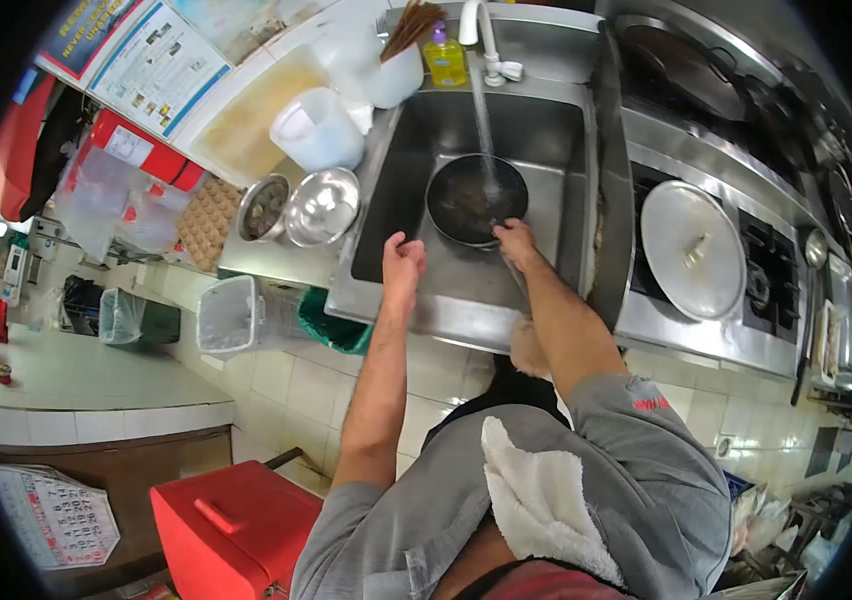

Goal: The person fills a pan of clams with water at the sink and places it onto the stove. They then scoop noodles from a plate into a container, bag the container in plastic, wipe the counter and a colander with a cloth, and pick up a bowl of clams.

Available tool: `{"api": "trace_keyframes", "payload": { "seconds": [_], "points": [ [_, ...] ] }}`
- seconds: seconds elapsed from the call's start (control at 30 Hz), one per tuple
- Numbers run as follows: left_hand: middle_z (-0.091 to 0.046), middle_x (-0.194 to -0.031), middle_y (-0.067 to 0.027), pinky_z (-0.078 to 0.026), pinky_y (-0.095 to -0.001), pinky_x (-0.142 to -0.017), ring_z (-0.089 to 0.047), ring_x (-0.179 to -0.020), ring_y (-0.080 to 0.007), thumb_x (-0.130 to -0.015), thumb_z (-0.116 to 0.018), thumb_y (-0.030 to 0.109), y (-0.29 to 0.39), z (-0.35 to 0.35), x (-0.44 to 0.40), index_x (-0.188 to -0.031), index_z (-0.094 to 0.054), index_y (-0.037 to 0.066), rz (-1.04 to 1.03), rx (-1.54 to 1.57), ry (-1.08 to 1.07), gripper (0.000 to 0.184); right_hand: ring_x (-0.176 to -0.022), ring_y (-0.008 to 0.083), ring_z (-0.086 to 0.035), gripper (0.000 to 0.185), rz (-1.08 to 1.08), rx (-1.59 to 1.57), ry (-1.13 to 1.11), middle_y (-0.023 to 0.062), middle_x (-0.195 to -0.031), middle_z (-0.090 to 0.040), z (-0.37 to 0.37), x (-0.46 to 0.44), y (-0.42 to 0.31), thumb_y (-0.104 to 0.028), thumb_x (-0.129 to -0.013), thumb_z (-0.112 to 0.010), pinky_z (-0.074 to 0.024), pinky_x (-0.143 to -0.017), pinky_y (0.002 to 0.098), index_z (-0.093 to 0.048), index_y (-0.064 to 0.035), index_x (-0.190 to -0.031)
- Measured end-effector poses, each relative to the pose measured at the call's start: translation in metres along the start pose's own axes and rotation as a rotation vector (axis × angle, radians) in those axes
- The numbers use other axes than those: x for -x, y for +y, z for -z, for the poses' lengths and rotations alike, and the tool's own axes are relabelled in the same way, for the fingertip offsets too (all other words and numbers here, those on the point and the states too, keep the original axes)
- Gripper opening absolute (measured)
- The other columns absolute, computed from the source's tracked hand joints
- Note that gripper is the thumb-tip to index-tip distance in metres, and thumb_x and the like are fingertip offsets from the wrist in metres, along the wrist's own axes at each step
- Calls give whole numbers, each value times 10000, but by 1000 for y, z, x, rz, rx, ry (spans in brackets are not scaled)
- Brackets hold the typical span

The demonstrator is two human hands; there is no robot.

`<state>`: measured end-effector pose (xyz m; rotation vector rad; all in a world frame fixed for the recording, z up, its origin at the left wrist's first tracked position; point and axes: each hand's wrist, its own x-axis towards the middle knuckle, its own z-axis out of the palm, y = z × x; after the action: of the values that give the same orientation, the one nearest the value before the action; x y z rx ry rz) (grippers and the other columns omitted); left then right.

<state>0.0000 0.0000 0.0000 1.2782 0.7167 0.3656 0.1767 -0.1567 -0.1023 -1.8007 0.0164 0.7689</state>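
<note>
My right hand (516,243) is closed around the handle of a black frying pan (446,215), which rests tilted or low inside the steel sink (558,230). Water (483,115) runs from the white faucet (486,40) into the pan and splashes on its dark inner surface. Over the sink's left front edge hovers my left hand (403,265), its fingers loosely curled and apart, with nothing visible in it. A yellow soap bottle (445,62) stands behind the sink, left of the faucet.
Left of the sink are a steel bowl (322,207), a smaller bowl (265,208) and a white tub (316,130). A stove with a large lid (693,250) stands right. Below left are a green-lined bin (331,322) and a clear bin (231,315).
</note>
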Motion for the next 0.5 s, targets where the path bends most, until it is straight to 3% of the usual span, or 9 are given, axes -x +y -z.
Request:
{"api": "trace_keyframes", "payload": {
  "seconds": [0.07, 0.1, 0.17, 0.23, 0.27, 0.3, 0.37, 0.43, 0.5],
  "points": [
    [-508, -1047, -68, -466, -351, -738, -537, -844, -175, -836, -585, 123, -4, 7, -10, -1277, -329, 69, 28, -7, 31, 513, -838, 225, -570, 614, -2, 34, 78, 143, -1215, -512, 2, -10, -1, -263, -806, -629, -473, -687, 387, -367, -120, -1343],
    [-515, -1030, -65, -463, -337, -718, -534, -834, -169, -833, -582, 124, -13, 26, -28, -1287, -320, 62, 125, -101, 54, 528, -897, 234, -568, 595, -91, -12, 133, 146, -1235, -498, -26, -24, 26, -249, -823, -609, -477, -714, 387, -360, -93, -1341],
    [-523, -996, -65, -454, -344, -704, -526, -819, -160, -819, -595, 131, -23, 16, -73, -1314, -298, 65, 187, -133, 53, 581, -956, 243, -566, 575, -64, -23, 269, 148, -1256, -485, -14, -55, 6, -234, -841, -589, -481, -742, 387, -354, -67, -1338],
    [-518, -1042, -79, -445, -336, -674, -524, -845, -155, -813, -579, 107, -31, 5, -111, -1320, -297, 57, 206, -181, 28, 583, -1113, 271, -504, 563, -71, 24, 310, 155, -1305, -442, -8, -73, -5, -223, -862, -562, -452, -858, 387, -334, -37, -1342],
    [-513, -1089, -92, -437, -327, -645, -521, -871, -151, -806, -563, 83, -37, 5, -125, -1326, -296, 50, 240, -230, 33, 585, -1222, 293, -410, 571, -63, 100, 310, 162, -1340, -403, -5, -78, -5, -225, -865, -559, -390, -957, 378, -321, -38, -1348],
    [-513, -1089, -92, -437, -327, -645, -521, -871, -151, -806, -563, 83, -45, 5, -139, -1326, -296, 50, 248, -240, 14, 585, -1222, 293, -410, 571, -77, 92, 326, 162, -1340, -403, -5, -81, -2, -225, -865, -559, -390, -957, 378, -321, -38, -1348],
    [-532, -988, -65, -433, -384, -699, -514, -801, -158, -806, -545, 92, -61, 6, -171, -1358, -234, 72, 341, -415, -10, 634, -1229, 309, -395, 572, -143, 129, 393, 169, -1346, -392, -7, -91, 4, -236, -862, -564, -341, -1002, 375, -330, -33, -1342],
    [-529, -1035, -78, -445, -433, -741, -522, -827, -190, -813, -511, 84, -93, 17, -205, -1379, -183, 79, 416, -419, -66, 654, -1234, 322, -383, 588, -181, 75, 425, 172, -1349, -385, -5, -103, 21, -272, -860, -570, -321, -1019, 383, -332, -33, -1341],
    [-513, -1059, -107, -437, -512, -802, -532, -817, -230, -827, -498, 93, -124, 21, -232, -1397, -123, 85, 498, -257, -28, 683, -1225, 330, -392, 617, -143, 85, 307, 188, -1338, -392, 6, -114, 30, -298, -851, -584, -312, -1025, 388, -331, -6, -1333]
  ]
}}
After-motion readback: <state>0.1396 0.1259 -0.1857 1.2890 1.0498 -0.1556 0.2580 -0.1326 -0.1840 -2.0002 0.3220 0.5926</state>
